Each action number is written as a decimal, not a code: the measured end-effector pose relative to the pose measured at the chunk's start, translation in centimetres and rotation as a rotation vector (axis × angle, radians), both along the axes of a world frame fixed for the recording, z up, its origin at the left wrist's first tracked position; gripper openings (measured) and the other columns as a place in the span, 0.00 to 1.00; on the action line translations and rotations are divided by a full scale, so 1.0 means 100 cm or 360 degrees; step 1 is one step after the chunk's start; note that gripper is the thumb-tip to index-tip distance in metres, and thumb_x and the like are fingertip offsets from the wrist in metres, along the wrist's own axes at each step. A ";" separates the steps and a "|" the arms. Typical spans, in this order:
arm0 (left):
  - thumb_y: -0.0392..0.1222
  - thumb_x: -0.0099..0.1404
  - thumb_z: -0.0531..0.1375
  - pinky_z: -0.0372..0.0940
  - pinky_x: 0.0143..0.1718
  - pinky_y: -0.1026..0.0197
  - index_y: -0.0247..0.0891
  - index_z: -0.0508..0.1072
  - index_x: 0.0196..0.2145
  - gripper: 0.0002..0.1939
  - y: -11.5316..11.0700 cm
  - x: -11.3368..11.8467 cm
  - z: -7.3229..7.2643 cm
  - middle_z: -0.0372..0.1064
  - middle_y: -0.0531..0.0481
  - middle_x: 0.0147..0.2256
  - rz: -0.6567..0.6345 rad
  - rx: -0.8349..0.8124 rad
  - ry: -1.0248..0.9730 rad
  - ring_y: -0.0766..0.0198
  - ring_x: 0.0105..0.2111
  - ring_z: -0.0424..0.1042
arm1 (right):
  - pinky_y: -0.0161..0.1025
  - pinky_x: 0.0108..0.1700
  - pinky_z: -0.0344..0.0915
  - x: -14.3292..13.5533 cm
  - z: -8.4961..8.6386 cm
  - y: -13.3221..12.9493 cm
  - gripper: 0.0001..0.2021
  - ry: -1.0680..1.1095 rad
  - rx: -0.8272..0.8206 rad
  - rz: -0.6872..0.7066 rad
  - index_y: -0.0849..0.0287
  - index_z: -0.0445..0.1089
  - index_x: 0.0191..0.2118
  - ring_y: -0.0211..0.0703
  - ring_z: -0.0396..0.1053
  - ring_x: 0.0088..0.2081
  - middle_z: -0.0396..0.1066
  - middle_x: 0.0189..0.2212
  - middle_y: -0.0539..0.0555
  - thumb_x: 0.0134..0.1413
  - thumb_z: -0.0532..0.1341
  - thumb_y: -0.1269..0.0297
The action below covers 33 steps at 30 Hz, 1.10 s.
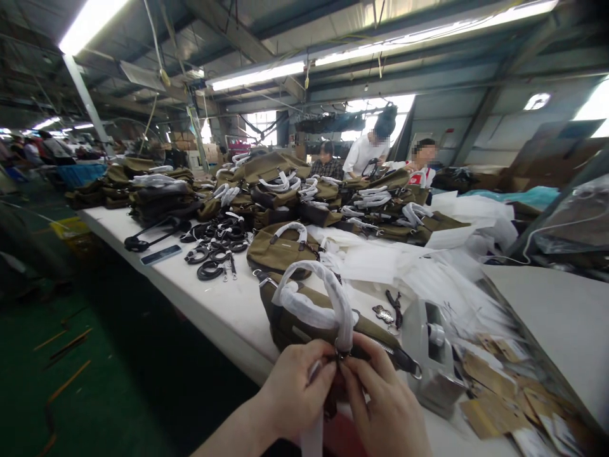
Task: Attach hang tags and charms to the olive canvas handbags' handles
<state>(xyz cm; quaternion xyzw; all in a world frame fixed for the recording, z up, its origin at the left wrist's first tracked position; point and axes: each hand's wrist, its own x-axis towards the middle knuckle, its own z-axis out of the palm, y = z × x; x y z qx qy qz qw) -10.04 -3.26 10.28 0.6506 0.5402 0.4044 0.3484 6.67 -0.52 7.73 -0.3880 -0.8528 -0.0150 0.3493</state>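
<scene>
An olive handbag [304, 327] with dark ends stands at the table's front edge, its handles [333, 285] wrapped in white padding. My left hand [299, 384] is closed in a pinch at the near foot of one handle, beside its metal ring. A white strip [313, 438] hangs below its thumb. On the other side of that foot, my right hand [380, 393] pinches the same spot, thumb and forefinger together. Between the fingertips is a small dark piece that I cannot make out. Just beyond the bag lie a metal charm [383, 313] and a dark braided strap [394, 304].
A grey tape dispenser [432, 355] stands close on the right, before brown card tags [495, 393]. Another olive bag [280, 247], coiled black straps [212, 270] and a phone [160, 254] lie left. Piled bags [271, 168] and several people [366, 152] are behind.
</scene>
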 end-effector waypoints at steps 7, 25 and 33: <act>0.40 0.65 0.57 0.63 0.36 0.64 0.37 0.79 0.32 0.11 0.009 -0.003 -0.007 0.76 0.50 0.31 0.0157 0.0005 -0.0072 0.62 0.32 0.73 | 0.41 0.36 0.76 0.005 -0.008 0.005 0.11 -0.0031 -0.0075 -0.0105 0.51 0.73 0.37 0.44 0.77 0.40 0.69 0.53 0.55 0.64 0.52 0.64; 0.50 0.67 0.56 0.63 0.36 0.63 0.37 0.71 0.30 0.14 0.025 0.005 -0.010 0.74 0.49 0.29 0.0649 0.0079 -0.0678 0.64 0.30 0.70 | 0.37 0.30 0.70 0.007 -0.005 0.007 0.11 0.0018 0.0122 -0.0262 0.54 0.70 0.46 0.41 0.76 0.31 0.73 0.41 0.53 0.64 0.53 0.63; 0.39 0.62 0.57 0.65 0.41 0.60 0.36 0.79 0.37 0.11 0.028 -0.008 -0.017 0.78 0.46 0.35 0.0429 -0.0055 -0.0172 0.58 0.36 0.75 | 0.40 0.27 0.62 -0.004 0.004 0.012 0.06 -0.0356 -0.0109 -0.0280 0.54 0.68 0.31 0.45 0.74 0.28 0.71 0.29 0.51 0.57 0.57 0.70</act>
